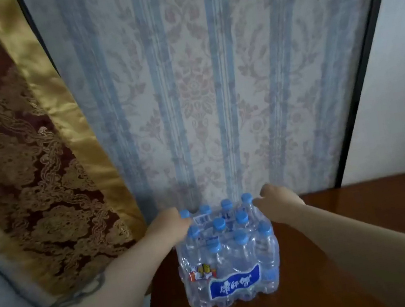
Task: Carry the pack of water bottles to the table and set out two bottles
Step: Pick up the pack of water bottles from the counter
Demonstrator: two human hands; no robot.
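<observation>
Two bare hands grip one shrink-wrapped pack of water bottles (227,252), which stands at lower centre of the frame on a dark wooden bench (341,232). Left hand (170,226) has its fingers curled onto the pack's far left top; right hand (278,201) clasps the far right top. Blue caps (219,223) face upward. Striped floral wallpaper (199,87) fills the background; a brocade curtain (16,156) hangs at left.
</observation>
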